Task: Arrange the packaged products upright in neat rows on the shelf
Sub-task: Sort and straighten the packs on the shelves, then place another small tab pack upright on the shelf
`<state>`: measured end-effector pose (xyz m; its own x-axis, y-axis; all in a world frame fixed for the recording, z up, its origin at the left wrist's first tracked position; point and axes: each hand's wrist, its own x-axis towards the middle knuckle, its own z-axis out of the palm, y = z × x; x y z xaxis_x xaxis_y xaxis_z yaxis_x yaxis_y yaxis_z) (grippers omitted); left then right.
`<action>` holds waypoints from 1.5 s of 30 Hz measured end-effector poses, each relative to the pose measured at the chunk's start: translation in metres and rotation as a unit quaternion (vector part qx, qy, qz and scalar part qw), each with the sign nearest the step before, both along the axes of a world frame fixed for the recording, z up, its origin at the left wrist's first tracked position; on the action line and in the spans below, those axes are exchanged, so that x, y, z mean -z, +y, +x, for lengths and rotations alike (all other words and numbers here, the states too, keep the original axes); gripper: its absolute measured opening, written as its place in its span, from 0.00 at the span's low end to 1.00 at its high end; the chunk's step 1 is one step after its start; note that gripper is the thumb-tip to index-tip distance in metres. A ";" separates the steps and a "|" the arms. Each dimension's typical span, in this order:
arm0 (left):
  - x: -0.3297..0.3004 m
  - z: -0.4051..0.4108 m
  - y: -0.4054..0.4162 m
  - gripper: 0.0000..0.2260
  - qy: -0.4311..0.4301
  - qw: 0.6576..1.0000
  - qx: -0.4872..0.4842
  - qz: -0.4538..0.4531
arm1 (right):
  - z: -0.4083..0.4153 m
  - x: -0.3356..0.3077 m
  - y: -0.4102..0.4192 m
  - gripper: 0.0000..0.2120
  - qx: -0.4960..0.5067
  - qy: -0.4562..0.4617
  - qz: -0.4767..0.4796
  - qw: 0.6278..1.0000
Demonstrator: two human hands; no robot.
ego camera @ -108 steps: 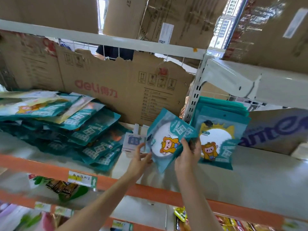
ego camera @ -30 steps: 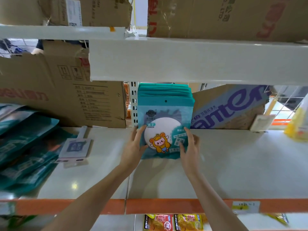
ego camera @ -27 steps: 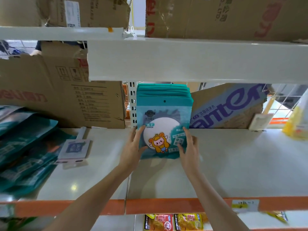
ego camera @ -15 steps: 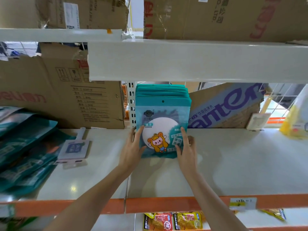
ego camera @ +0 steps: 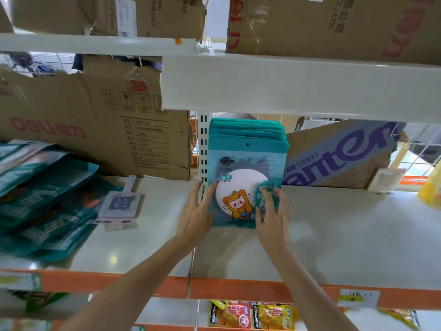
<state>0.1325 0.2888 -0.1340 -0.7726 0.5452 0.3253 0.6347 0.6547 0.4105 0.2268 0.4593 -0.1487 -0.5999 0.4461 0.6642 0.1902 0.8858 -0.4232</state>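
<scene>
A row of several teal mirror packets stands upright on the white shelf, leaning back against the upright post. The front packet shows a white round mirror and a yellow cartoon figure. My left hand lies with straight fingers along the front packet's lower left edge. My right hand presses flat on its lower right face. A loose heap of the same teal packets lies flat at the shelf's left end.
A small pink-backed card item lies between the heap and the row. Cardboard boxes and a blue-printed box line the back. An upper shelf beam hangs low overhead. Snack packets sit on the shelf below.
A few seconds ago I held one packet in both hands beside the row; it now stands at the row's front. Over the last second both hands crept slightly up its face.
</scene>
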 end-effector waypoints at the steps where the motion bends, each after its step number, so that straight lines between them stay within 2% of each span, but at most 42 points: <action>1: 0.001 -0.001 -0.003 0.34 0.005 1.000 -0.003 0.002 | 0.000 -0.001 -0.002 0.27 -0.009 0.006 0.003 1.000; 5: 0.000 -0.010 -0.027 0.32 0.005 1.000 -0.027 0.003 | -0.008 -0.005 -0.024 0.27 -0.054 0.048 -0.016 0.997; 8: -0.001 -0.023 -0.059 0.30 0.016 0.997 -0.068 0.008 | -0.020 -0.007 -0.058 0.22 -0.125 0.067 -0.032 0.989; 12: -0.003 -0.043 -0.118 0.26 0.014 0.991 -0.132 0.024 | -0.039 -0.013 -0.106 0.18 -0.261 -0.043 -0.149 0.953; 14: -0.005 -0.051 -0.148 0.25 0.016 0.985 -0.167 0.038 | -0.053 -0.017 -0.128 0.19 -0.293 -0.097 -0.204 0.929; 18: -0.012 -0.061 -0.187 0.17 -0.045 0.973 -0.221 0.049 | -0.085 -0.027 -0.165 0.19 -0.285 -0.165 -0.273 0.904; 21: -0.014 -0.064 -0.201 0.16 -0.073 0.966 -0.241 0.054 | -0.107 -0.038 -0.188 0.20 -0.283 -0.208 -0.336 0.874; 27: -0.010 -0.070 -0.211 0.17 -0.114 0.963 -0.222 0.098 | -0.141 -0.039 -0.229 0.19 -0.248 -0.297 -0.349 0.854; 31: -0.010 -0.069 -0.211 0.19 -0.159 0.957 -0.207 0.126 | -0.147 -0.038 -0.241 0.18 -0.207 -0.288 -0.376 0.856; 34: -0.007 -0.069 -0.216 0.19 -0.212 0.936 -0.219 0.179 | -0.143 -0.039 -0.236 0.16 -0.197 -0.273 -0.423 0.841; 37: -0.001 -0.066 -0.224 0.18 -0.267 0.922 -0.206 0.192 | -0.132 -0.033 -0.230 0.16 -0.193 -0.239 -0.459 0.834; 42: -0.004 -0.043 -0.216 0.16 -0.361 0.874 -0.132 0.298 | -0.101 -0.033 -0.222 0.17 -0.192 -0.150 -0.477 0.844; 45: -0.019 -0.025 -0.205 0.16 -0.347 0.865 -0.084 0.353 | -0.081 -0.037 -0.215 0.16 -0.197 -0.102 -0.479 0.850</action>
